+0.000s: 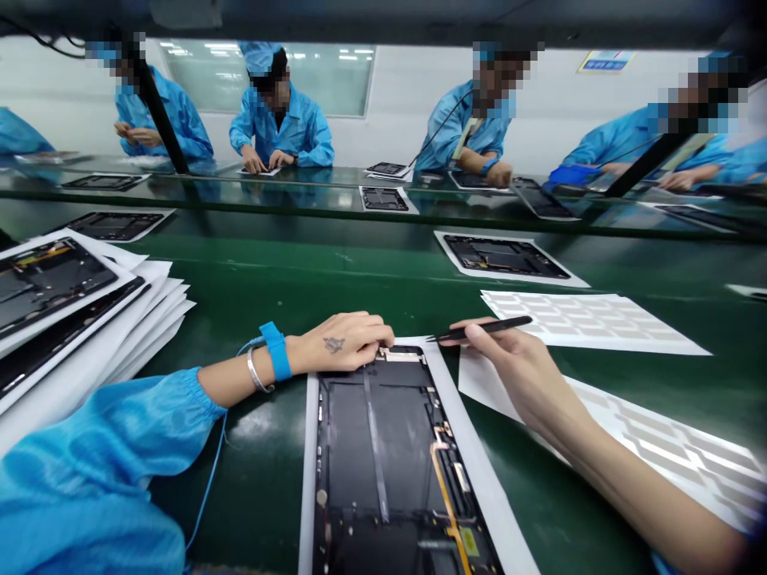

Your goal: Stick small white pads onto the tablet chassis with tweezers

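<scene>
A tablet housing (401,447), dark and with its inner parts exposed, lies on a white sheet (482,487) right in front of me. Across its far left corner rests my left hand (344,339), fingers bent and pressed together at the top edge; whatever is under the fingertips is hidden. My right hand (509,351) is closed around black tweezers (506,324). Their tips point left, near the far right corner of the housing, and I see nothing clearly between them. A blue strap (276,351) with a cord circles my left wrist.
Left, tablet housings (53,279) are stacked with white sheets. Sticker sheets (590,319) lie to the right, one partly under my right forearm. Another housing (503,257) sits farther back on the green table (257,279). Several co-workers in blue (281,128) work across from me.
</scene>
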Demonstrator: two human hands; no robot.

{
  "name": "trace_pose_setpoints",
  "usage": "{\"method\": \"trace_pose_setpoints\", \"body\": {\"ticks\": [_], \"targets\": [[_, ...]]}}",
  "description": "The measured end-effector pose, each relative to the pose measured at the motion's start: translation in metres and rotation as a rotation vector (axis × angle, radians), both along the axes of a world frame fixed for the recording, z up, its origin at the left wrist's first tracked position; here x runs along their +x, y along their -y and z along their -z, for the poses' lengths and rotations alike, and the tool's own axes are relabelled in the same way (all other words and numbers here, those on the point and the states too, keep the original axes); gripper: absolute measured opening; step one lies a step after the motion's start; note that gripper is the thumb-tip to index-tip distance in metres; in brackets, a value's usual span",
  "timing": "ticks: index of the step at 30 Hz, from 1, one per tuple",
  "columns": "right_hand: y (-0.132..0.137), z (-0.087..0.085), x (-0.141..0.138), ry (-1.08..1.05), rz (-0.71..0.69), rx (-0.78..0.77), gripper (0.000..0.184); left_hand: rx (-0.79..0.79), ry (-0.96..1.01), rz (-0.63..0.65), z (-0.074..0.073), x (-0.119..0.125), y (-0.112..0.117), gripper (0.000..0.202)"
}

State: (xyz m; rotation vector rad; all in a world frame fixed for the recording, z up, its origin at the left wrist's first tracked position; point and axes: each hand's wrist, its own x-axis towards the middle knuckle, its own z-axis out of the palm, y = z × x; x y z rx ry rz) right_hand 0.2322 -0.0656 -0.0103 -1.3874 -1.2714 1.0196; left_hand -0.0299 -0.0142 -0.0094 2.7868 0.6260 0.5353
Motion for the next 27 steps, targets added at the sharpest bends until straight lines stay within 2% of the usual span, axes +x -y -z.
{"method": "trace_pose_setpoints", "body": {"ticks": [3,7,11,14,16,18,20,23,27], "targets": [[-0.005,0.003,0.001,-0.074,0.048,-0.01,0.05,-0.131,-0.083,0.027,-0.014,0.006,-0.008,0.015],[-0.008,0.004,0.001,-0.119,0.056,-0.001,0.05,-0.281,-0.296,0.054,-0.038,0.025,-0.022,0.003],[-0.006,0.003,0.001,-0.094,0.086,0.064,0.048,-0.35,-0.437,0.027,-0.049,0.054,-0.027,0.009],[-0.002,0.001,0.0,-0.018,0.098,0.185,0.043,-0.356,-0.361,0.035,-0.043,0.065,-0.027,0.014],[0.002,0.001,-0.002,0.088,0.054,0.281,0.039,-0.379,-0.244,0.049,-0.034,0.061,-0.027,0.013],[0.007,0.003,-0.006,0.243,-0.066,0.355,0.034,-0.423,-0.103,0.057,-0.025,0.048,-0.027,0.006],[0.01,0.006,-0.011,0.399,-0.237,0.427,0.027,-0.452,0.008,0.055,-0.018,0.029,-0.026,0.008],[0.012,0.015,-0.019,0.597,-0.453,0.556,0.027,-0.377,0.072,0.038,-0.01,0.003,-0.025,0.015],[0.011,0.024,-0.02,0.814,-0.533,0.658,0.034,-0.237,0.131,0.079,-0.002,-0.012,-0.022,0.024]]}}
